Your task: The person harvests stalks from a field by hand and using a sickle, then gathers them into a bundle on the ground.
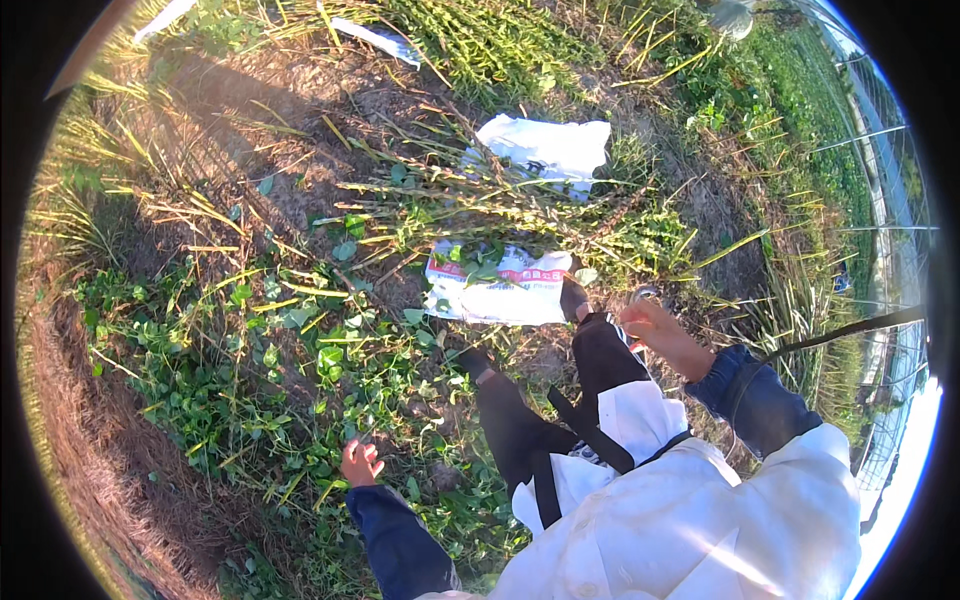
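My left hand (360, 463) hangs over low green leafy plants (330, 360), its fingers loosely bent and apart, holding nothing. Beside my right knee, my right hand (650, 325) is curled with its fingers drawn in. Something small and shiny shows at its fingertips, and a bit of red and white lies just below it; what it holds is too small to make out. In front of my feet a bundle of cut green stalks (440, 205) lies across two white printed sacks, the nearer sack (500, 300) and the farther sack (550, 145).
More cut stalks (490, 50) lie at the far side, near a white strip (375, 40). Bare soil (230, 100) with stubble spreads to the far left. A wire mesh fence (895, 250) runs along the right edge. A dark strap (850, 330) crosses by my right sleeve.
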The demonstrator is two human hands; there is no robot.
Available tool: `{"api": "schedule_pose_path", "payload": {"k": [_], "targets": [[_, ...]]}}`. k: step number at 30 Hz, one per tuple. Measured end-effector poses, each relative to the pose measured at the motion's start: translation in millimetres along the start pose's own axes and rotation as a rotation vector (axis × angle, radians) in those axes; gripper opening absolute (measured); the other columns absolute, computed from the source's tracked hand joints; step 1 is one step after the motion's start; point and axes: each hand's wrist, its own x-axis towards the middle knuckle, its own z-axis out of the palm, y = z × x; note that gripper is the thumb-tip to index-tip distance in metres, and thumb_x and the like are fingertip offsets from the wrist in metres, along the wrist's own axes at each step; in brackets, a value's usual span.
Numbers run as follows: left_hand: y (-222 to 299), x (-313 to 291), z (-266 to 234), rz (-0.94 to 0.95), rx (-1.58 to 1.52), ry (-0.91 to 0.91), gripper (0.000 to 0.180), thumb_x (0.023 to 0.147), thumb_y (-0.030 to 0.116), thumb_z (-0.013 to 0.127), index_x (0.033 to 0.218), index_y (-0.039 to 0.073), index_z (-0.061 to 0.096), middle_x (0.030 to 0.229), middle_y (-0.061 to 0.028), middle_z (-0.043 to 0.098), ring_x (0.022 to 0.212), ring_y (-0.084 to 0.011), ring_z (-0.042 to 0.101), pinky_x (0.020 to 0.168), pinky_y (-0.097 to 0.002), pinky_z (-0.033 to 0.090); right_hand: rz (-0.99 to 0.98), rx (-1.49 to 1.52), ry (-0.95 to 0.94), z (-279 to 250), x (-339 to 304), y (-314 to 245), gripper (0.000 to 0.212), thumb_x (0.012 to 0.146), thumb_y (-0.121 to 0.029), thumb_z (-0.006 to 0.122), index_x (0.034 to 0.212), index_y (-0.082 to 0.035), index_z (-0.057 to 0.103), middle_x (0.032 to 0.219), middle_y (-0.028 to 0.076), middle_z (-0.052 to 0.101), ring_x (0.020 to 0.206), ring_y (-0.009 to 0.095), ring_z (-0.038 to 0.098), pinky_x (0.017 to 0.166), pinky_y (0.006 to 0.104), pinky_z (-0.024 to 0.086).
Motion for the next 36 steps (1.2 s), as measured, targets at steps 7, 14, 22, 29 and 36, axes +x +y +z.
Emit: {"api": "schedule_pose_path", "payload": {"k": [7,14,22,29,36], "targets": [[103,25,266,0.374,0.240,-0.420,0.020,0.086,0.011,0.057,0.102,0.001,0.058,0.070,-0.0077,0.064,0.059,-0.0135,0.059,0.054,-0.0227,0.045,0.126,0.025,0.097,-72,55,74,0.017,0.090,-0.017,0.052,0.085,-0.002,0.058,0.088,0.004,0.059,0.082,0.011,0.055,0.073,0.0281,0.047],[169,16,479,0.819,0.756,-0.530,0.028,0.086,0.011,0.056,0.113,0.004,0.053,0.089,-0.0114,0.066,0.080,-0.0209,0.064,0.071,-0.0318,0.050,0.163,0.404,0.121,-149,159,115,0.017,0.089,-0.015,0.055,0.103,-0.007,0.052,0.094,0.000,0.053,0.086,0.009,0.052,0.074,0.0271,0.046],[190,62,694,1.225,1.168,-0.636,0.029,0.082,0.007,0.059,0.110,0.006,0.055,0.111,-0.0152,0.057,0.104,-0.0316,0.055,0.087,-0.0379,0.046,0.271,0.762,0.337,-215,317,242,0.045,0.086,-0.027,0.061,0.122,-0.008,0.043,0.120,0.008,0.044,0.110,0.019,0.045,0.085,0.0416,0.046],[175,145,812,1.294,1.568,-0.448,0.066,0.080,0.021,0.062,0.138,0.010,0.032,0.143,-0.0146,0.031,0.135,-0.0313,0.026,0.104,-0.0525,0.027,0.554,0.851,0.582,-183,439,305,0.076,0.077,-0.039,0.072,0.135,-0.008,0.033,0.129,0.012,0.042,0.117,0.027,0.043,0.090,0.0434,0.043],[153,166,825,0.911,1.625,-0.723,0.050,0.081,0.035,0.061,0.122,0.008,0.052,0.110,-0.0100,0.058,0.095,-0.0283,0.059,0.083,-0.0432,0.044,0.448,1.375,0.690,-169,469,289,0.029,0.082,-0.032,0.070,0.096,-0.012,0.055,0.079,-0.002,0.054,0.074,0.015,0.057,0.062,0.0318,0.047]]}}
